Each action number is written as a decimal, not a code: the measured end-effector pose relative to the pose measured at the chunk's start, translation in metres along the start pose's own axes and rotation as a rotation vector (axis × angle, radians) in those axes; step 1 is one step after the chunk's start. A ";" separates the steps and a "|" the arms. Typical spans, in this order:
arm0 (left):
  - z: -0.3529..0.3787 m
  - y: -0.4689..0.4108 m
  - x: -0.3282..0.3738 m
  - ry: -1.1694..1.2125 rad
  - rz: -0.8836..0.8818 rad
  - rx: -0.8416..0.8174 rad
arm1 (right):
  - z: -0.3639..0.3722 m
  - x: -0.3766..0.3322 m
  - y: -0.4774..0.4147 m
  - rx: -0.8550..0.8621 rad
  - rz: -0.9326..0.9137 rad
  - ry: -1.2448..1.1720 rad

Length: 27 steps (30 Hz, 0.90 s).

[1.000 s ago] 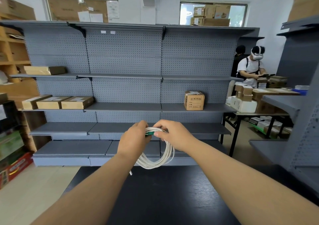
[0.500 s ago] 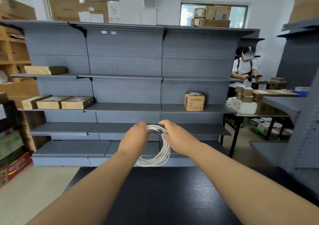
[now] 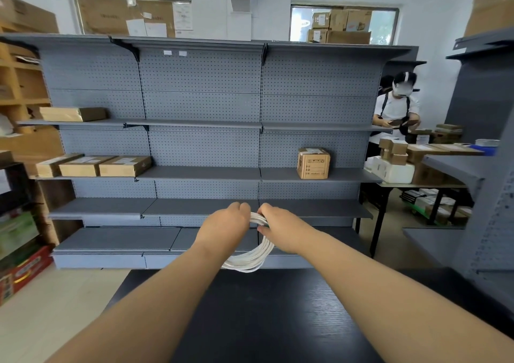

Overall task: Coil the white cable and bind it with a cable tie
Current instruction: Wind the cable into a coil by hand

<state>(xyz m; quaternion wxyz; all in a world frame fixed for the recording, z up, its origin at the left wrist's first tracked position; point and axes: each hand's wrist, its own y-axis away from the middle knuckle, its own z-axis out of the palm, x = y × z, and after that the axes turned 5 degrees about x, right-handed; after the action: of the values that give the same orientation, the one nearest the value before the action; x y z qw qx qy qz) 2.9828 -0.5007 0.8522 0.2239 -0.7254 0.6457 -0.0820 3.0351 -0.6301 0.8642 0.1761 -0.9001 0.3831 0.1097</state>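
Observation:
The white cable (image 3: 251, 259) is wound into a round coil of several loops and hangs in the air above the far edge of the black table (image 3: 267, 315). My left hand (image 3: 225, 227) grips the top of the coil from the left. My right hand (image 3: 281, 229) grips the same top section from the right, its thumb curled under the strands. The two hands nearly touch. The green cable tie seen a moment ago is hidden between my fingers.
A grey pegboard shelf unit (image 3: 208, 173) stands behind the table, with cardboard boxes (image 3: 94, 165) on the left and one box (image 3: 313, 163) on the right. Another person (image 3: 396, 112) stands at the far right beside a table stacked with boxes.
My hands have closed in on the top of the coil and the green tie has vanished between them. The coil's loose end no longer dangles.

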 end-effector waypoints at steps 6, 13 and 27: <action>0.004 0.004 -0.001 0.386 -0.204 0.118 | 0.012 -0.001 0.001 0.164 0.143 -0.097; 0.013 0.009 -0.005 0.745 -0.440 0.209 | 0.017 0.005 -0.003 0.210 0.333 -0.327; 0.003 0.008 -0.006 0.532 -0.203 0.081 | 0.004 -0.005 0.001 0.008 0.130 -0.102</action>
<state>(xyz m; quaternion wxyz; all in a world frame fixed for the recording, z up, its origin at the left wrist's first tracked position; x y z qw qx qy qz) 2.9763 -0.4945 0.8470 0.0661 -0.7299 0.6020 -0.3171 3.0306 -0.6254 0.8621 0.1914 -0.8659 0.4315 0.1652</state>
